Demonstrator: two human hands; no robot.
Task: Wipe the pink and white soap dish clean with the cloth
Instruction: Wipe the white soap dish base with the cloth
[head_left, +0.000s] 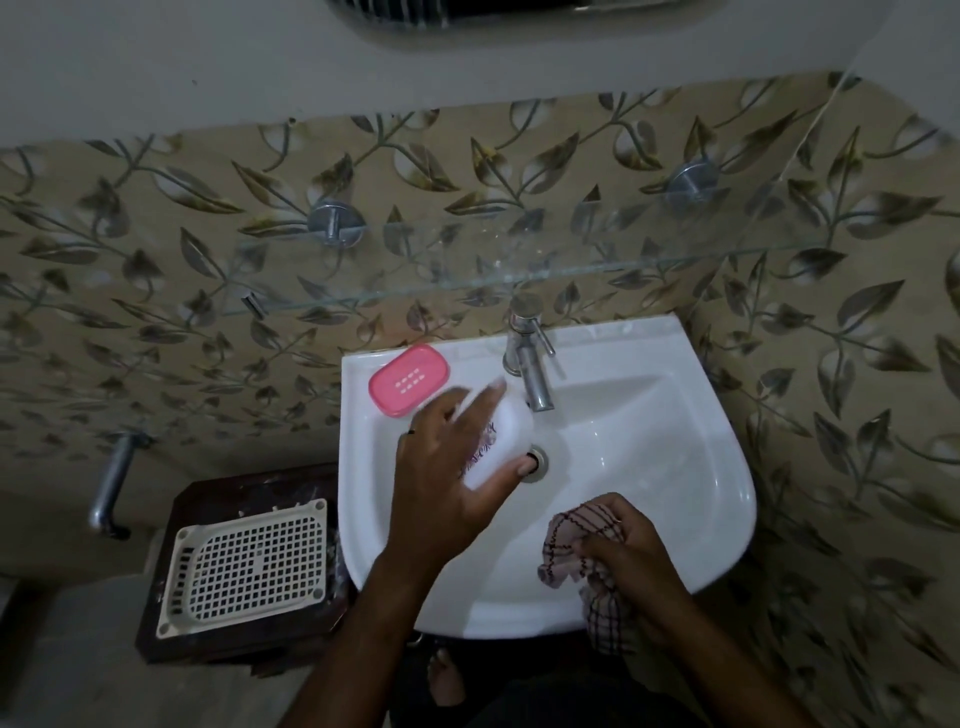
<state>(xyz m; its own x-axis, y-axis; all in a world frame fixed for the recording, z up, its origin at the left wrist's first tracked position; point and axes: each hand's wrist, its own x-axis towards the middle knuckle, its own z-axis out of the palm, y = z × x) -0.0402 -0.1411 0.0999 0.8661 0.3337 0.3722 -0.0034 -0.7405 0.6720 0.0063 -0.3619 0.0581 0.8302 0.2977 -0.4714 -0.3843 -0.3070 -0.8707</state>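
My left hand (452, 467) grips the white half of the soap dish (501, 436) over the sink basin, fingers spread across its top, thumb near the drain (535, 462). Its long axis runs from the sink's near-left edge toward the tap (530, 364). The pink half (409, 380) rests on the sink's (675, 467) back-left corner, long axis along that rim. My right hand (628, 556) clutches the bunched cloth (571, 545) at the near edge, just right of the white half; wiping would go leftward.
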